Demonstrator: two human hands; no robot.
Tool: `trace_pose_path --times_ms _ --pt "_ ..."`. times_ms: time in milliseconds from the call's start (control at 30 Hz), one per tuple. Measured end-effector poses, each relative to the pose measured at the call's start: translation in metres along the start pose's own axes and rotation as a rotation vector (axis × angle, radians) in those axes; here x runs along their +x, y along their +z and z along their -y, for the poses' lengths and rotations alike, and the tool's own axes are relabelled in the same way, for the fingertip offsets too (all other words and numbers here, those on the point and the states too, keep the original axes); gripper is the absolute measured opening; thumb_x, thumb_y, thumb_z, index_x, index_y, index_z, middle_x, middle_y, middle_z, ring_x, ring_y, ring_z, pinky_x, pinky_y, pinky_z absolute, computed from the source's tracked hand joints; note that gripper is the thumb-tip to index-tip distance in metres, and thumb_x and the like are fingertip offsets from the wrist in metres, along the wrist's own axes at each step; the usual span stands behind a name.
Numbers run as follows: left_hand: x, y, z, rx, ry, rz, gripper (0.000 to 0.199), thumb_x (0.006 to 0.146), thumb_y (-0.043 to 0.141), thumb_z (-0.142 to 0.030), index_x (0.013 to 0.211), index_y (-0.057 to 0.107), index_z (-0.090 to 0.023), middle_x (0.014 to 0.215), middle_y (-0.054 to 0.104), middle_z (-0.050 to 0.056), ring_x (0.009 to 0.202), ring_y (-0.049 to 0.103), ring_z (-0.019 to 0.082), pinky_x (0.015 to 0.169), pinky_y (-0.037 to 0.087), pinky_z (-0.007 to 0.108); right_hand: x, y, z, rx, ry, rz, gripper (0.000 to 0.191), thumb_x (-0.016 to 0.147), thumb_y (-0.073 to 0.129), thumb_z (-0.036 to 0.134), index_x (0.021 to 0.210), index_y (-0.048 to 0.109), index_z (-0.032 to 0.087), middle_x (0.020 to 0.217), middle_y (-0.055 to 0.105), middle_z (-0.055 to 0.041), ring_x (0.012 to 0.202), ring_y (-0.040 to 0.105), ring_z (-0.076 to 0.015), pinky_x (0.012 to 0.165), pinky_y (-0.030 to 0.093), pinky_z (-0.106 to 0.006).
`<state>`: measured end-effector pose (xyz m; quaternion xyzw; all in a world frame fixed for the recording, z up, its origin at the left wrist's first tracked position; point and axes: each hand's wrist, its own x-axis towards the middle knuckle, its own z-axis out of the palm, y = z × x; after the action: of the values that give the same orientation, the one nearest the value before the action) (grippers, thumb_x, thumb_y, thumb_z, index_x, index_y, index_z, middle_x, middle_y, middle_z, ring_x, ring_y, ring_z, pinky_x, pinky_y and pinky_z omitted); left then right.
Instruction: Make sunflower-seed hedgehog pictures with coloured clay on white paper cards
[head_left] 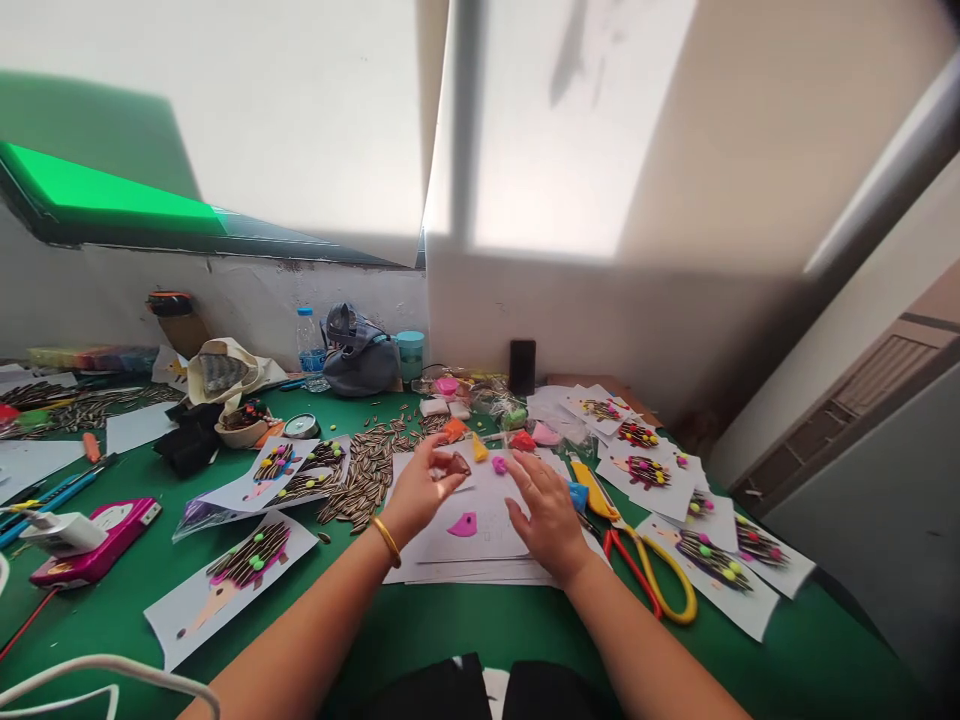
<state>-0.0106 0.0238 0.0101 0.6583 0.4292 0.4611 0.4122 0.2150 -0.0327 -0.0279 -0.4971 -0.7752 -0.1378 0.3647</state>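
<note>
My left hand (pixel 421 487), with a gold bangle on its wrist, pinches a small dark brown lump of modelling clay (pixel 460 464) above the white paper (pixel 435 567). My right hand (pixel 551 510) hovers over the right side of that paper, fingers spread and holding nothing. By its fingertips is a pink-purple clay lump (pixel 499 465); whether they touch, I cannot tell. A flat pink clay shape (pixel 463 525) with a dark dot lies on the paper between the hands. Beyond them sit yellow clay (pixel 479 449), orange clay (pixel 454 430) and red clay (pixel 523 441).
Striped sunflower seeds (pixel 367 470) are heaped left of the paper. Red-and-yellow scissors (pixel 637 545) lie to the right. Seed-spined hedgehog pictures (pixel 244 585) flank both sides. A pink power bank (pixel 97 545) with cables sits at far left, and a dark phone (pixel 522 367) stands against the wall.
</note>
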Motion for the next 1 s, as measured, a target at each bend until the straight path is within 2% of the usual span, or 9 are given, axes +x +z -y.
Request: trace_pose_path --times_ms 100,200,267,367,433,467,633,867,1000 --pt "-0.025 0.031 -0.011 -0.009 -0.011 0.21 0.057 0.075 0.07 -0.024 0.126 0.046 -0.021 0.097 0.069 0.005 0.083 0.068 0.019 0.072 0.056 0.034 -0.001 0.001 0.011 0.077 -0.152 0.037 0.051 0.092 0.055 0.023 0.141 0.045 0.027 0.144 0.051 -0.0094 0.132 0.046 -0.0279 0.103 0.041 -0.047" --pt "-0.029 0.039 -0.015 0.026 0.02 0.257 0.054 0.08 0.066 -0.03 0.129 0.045 -0.022 0.11 0.068 0.009 0.098 0.067 0.023 0.077 0.058 0.035 -0.002 0.002 0.012 0.152 -0.093 0.05 0.038 0.094 0.053 0.024 0.133 0.053 0.027 0.13 0.061 -0.0099 0.118 0.057 -0.0265 0.097 0.046 -0.045" --pt "-0.022 0.028 -0.011 0.166 0.094 0.214 0.051 0.085 0.062 -0.033 0.132 0.046 -0.022 0.128 0.061 0.012 0.115 0.06 0.026 0.085 0.056 0.038 -0.004 0.0 0.007 0.247 0.038 0.043 0.033 0.095 0.052 0.029 0.128 0.055 0.023 0.122 0.064 -0.0116 0.107 0.063 -0.0249 0.092 0.05 -0.042" --pt "-0.011 0.001 0.001 0.721 0.226 0.173 0.042 0.082 0.06 -0.015 0.124 0.057 -0.02 0.131 0.06 0.011 0.127 0.051 0.028 0.108 0.041 0.044 -0.005 -0.003 -0.002 0.363 0.259 0.017 0.033 0.095 0.05 0.035 0.125 0.054 0.019 0.114 0.065 -0.0121 0.096 0.065 -0.0227 0.085 0.053 -0.037" --pt "-0.006 -0.014 0.008 1.053 0.17 0.275 0.039 0.079 0.056 -0.006 0.115 0.063 -0.02 0.126 0.062 0.01 0.121 0.056 0.025 0.106 0.041 0.04 -0.006 -0.005 -0.004 0.376 0.355 0.015 0.034 0.095 0.049 0.038 0.122 0.054 0.018 0.112 0.064 -0.0116 0.097 0.064 -0.023 0.086 0.053 -0.037" --pt "-0.005 -0.019 0.012 1.094 0.146 0.289 0.035 0.079 0.055 -0.005 0.108 0.066 -0.019 0.12 0.065 0.011 0.115 0.059 0.025 0.102 0.044 0.039 -0.006 -0.005 -0.003 0.374 0.38 0.027 0.033 0.095 0.048 0.039 0.12 0.055 0.018 0.111 0.064 -0.0113 0.098 0.063 -0.0232 0.087 0.052 -0.037" --pt "-0.006 -0.021 0.02 1.177 0.063 0.29 0.025 0.085 0.047 -0.007 0.094 0.068 -0.017 0.102 0.069 0.012 0.096 0.066 0.025 0.084 0.05 0.036 -0.001 -0.014 0.005 0.359 0.458 0.161 0.032 0.094 0.046 0.039 0.115 0.057 0.018 0.109 0.064 -0.0109 0.096 0.062 -0.0234 0.085 0.049 -0.036" --pt "-0.005 -0.019 0.023 1.196 0.038 0.263 0.026 0.089 0.045 -0.011 0.095 0.069 -0.017 0.101 0.07 0.011 0.094 0.066 0.024 0.081 0.049 0.034 0.013 -0.031 0.004 0.529 0.494 0.506 0.03 0.092 0.048 0.043 0.104 0.064 0.022 0.097 0.068 -0.0045 0.089 0.062 -0.0222 0.078 0.046 -0.033" --pt "-0.006 -0.02 0.024 1.187 0.028 0.242 0.026 0.089 0.046 -0.012 0.095 0.07 -0.019 0.1 0.07 0.01 0.093 0.066 0.023 0.081 0.048 0.033 0.014 -0.024 0.012 0.588 0.47 0.542 0.029 0.09 0.05 0.042 0.104 0.066 0.022 0.094 0.069 -0.0035 0.087 0.061 -0.0217 0.077 0.044 -0.032"
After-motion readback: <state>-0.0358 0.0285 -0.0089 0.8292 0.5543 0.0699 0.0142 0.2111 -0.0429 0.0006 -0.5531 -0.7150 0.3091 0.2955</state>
